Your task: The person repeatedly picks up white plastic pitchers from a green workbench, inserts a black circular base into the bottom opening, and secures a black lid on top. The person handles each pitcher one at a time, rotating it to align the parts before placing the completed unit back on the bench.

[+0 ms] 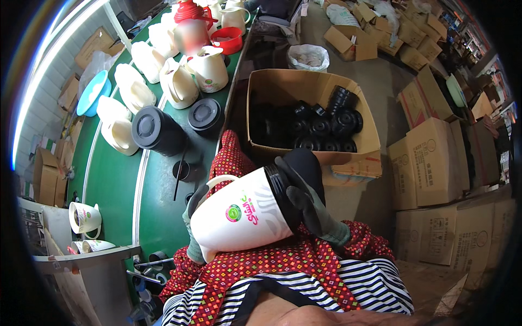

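Note:
A white thermos jug (pixel 255 212) with a printed pink and green mark lies tilted on its side across my lap. My left hand (pixel 196 209), in a grey-green glove, is closed around the jug's far-left side near its handle; the jug's body hides most of that hand. At the jug's right end sits a black ribbed base (pixel 280 198). My gloved right hand (pixel 311 209) wraps over this base, its fingers curled on the black part. Whether the base is fully seated cannot be made out.
On the green conveyor table (pixel 117 185) stand several white jugs (pixel 179 84), two black cylindrical containers (pixel 157 130) and a red basin (pixel 227 39). A cardboard box (pixel 261 108) of black parts (pixel 321 127) stands ahead of my knees. Stacked cartons (pixel 429 163) line the right side.

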A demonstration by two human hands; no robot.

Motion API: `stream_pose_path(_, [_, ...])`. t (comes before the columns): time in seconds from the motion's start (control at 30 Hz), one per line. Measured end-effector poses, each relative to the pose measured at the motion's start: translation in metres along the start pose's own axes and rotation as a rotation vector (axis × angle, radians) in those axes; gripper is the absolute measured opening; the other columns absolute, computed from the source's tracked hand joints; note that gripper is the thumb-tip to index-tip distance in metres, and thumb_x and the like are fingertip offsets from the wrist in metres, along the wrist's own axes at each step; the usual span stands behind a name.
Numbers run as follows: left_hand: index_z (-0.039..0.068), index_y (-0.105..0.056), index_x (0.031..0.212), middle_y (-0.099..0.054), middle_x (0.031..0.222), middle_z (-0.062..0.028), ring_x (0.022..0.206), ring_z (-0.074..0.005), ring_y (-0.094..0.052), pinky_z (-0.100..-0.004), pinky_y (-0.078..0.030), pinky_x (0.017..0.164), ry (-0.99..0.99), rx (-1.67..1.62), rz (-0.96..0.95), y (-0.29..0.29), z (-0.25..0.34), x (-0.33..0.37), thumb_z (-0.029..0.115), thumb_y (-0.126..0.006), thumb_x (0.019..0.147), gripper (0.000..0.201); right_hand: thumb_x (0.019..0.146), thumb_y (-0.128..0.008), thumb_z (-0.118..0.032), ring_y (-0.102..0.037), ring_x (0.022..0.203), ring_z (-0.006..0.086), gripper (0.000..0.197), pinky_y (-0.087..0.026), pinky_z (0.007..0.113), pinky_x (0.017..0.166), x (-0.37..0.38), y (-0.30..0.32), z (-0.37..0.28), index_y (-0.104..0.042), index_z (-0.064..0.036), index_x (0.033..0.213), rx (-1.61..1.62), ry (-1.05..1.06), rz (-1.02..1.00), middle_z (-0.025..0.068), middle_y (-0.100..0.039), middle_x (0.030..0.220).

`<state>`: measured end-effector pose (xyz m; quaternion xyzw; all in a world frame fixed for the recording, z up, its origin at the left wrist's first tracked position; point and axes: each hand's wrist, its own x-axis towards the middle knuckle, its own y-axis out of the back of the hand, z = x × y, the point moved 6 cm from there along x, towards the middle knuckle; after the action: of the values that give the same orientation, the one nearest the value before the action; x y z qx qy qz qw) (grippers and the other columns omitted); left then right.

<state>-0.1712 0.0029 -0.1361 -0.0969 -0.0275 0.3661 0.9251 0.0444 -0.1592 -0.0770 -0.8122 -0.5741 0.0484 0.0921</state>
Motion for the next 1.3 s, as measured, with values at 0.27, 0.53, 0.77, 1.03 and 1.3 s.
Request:
stream_pose_path(0.27, [-0.003,-0.067,0.137,-0.069,0.137,-0.0208,0.116,-0.0307,-0.072,-0.0373,-0.060,0.095,0.000,-0.001,-0.020,-0.003,0.000,0.008,0.005,-0.072,0.092,0.045,0.095,-0.072,-0.050,-0.039,0.152,0.0402,0.092,-0.026,0.050,0.126,0.022,0.007,-0.014,-0.038,0.0009,0.163,-0.399,0.375,-0.015,0.0228,-0.042,0.165])
stream_pose_path(0.53, [-0.003,-0.068,0.135,-0.069,0.136,-0.0223,0.115,-0.0329,-0.073,-0.0383,-0.061,0.095,0.010,0.025,-0.033,-0.004,0.002,0.006,0.006,-0.072,0.091,0.044,0.088,-0.075,-0.062,-0.036,0.152,0.0472,0.099,-0.027,0.056,0.124,0.022,0.004,-0.020,-0.043,-0.0024,0.161,-0.522,0.493,-0.087,0.0278,-0.036,0.166])
stream_pose_path(0.77, [-0.003,-0.070,0.133,-0.069,0.136,-0.0236,0.114,-0.0347,-0.074,-0.0392,-0.062,0.094,0.043,-0.017,-0.095,-0.017,0.003,0.020,0.007,-0.073,0.091,0.043,0.080,-0.081,-0.059,-0.033,0.151,0.0534,0.099,-0.029,0.063,0.121,0.015,-0.012,-0.048,-0.049,-0.0051,0.156,-0.620,0.782,-0.216,0.0323,-0.033,0.165])
stream_pose_path(1.03, [-0.003,-0.071,0.131,-0.069,0.136,-0.0251,0.113,-0.0369,-0.075,-0.0403,-0.062,0.094,-0.952,1.197,0.063,-0.022,0.101,0.021,0.007,-0.073,0.090,0.042,0.113,-0.045,-0.050,-0.050,0.142,0.0188,0.066,-0.038,0.036,0.122,0.034,0.020,0.064,-0.041,-0.0039,0.160,0.301,-0.217,-0.058,0.0074,-0.048,0.160])
stream_pose_path(1.3, [-0.002,-0.056,0.146,-0.066,0.140,-0.0177,0.124,-0.0263,-0.066,-0.0372,-0.055,0.104,-0.004,0.288,-0.113,-0.020,0.080,0.054,0.010,-0.066,0.101,0.048,0.098,-0.059,-0.064,-0.012,0.161,0.0504,0.098,-0.014,0.057,0.128,0.028,0.000,-0.028,-0.030,0.0013,0.165,-0.581,0.655,-0.173,0.0303,-0.012,0.174])
